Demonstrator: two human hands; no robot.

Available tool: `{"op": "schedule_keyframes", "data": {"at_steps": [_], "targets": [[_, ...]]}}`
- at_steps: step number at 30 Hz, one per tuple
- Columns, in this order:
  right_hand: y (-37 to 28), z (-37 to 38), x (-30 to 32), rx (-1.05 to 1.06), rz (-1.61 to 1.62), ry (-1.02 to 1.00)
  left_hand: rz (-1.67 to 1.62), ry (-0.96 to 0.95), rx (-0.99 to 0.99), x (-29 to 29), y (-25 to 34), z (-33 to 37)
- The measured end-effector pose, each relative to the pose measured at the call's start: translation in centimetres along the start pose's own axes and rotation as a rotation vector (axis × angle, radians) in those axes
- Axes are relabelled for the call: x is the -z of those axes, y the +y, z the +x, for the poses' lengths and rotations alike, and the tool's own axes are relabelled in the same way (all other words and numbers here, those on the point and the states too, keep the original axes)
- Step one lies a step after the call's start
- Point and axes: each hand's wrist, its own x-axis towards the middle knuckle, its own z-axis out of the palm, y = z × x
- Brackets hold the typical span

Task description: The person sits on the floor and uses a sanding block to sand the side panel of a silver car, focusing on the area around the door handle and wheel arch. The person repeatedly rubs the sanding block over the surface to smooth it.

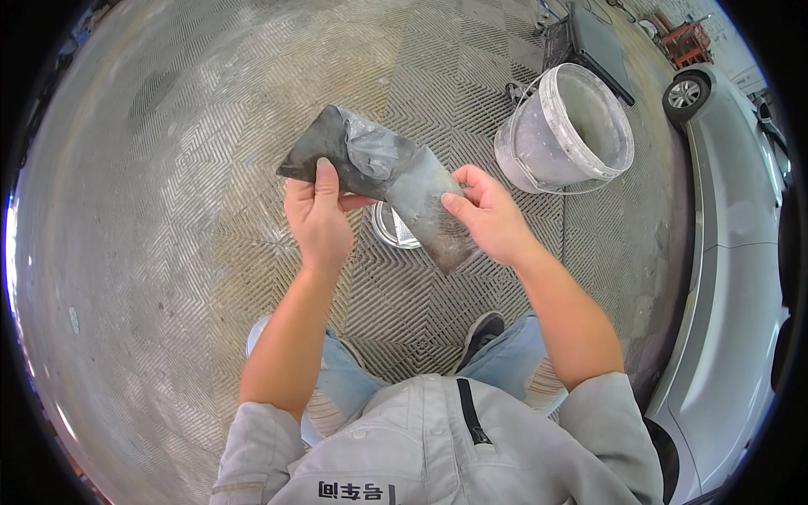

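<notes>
My left hand (320,217) grips a dark, flat rectangular plate (313,141) by its near edge, thumb on top. A shiny lump of grey paste (370,148) lies on that plate. My right hand (495,215) pinches a thinner-looking grey flat spreader (425,200), smeared and brownish at its near corner. The spreader's far end meets the plate's right side at the paste. Below them on the floor is a round metal tin (394,236), partly hidden by the plate and spreader; something white shows in it.
A whitish, stained plastic bucket (515,145) with a wire handle stands on the ribbed floor (396,316) at the right. Behind it is a black case-like object (589,50). A silver car (730,278) lines the right side. Red equipment (686,42) stands at the far right.
</notes>
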Motion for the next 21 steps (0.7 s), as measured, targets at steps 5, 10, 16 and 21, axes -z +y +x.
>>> {"op": "schedule_keyframes", "data": {"at_steps": [5,10,16,21], "targets": [[0.6,0.0,-0.6,-0.056,-0.041,0.021,0.139,-0.065,-0.076,-0.3,-0.1,-0.9],[0.7,-0.3,-1.0,-0.052,0.017,0.037,0.159,-0.084,-0.087,-0.4,-0.2,-0.9],[1.2,-0.2,-1.6,-0.026,0.101,0.052,0.163,-0.072,-0.112,-0.5,-0.5,-1.0],[0.9,-0.2,-2.1,-0.048,0.084,0.079,0.240,-0.130,-0.091,-0.3,-0.8,-1.3]]}}
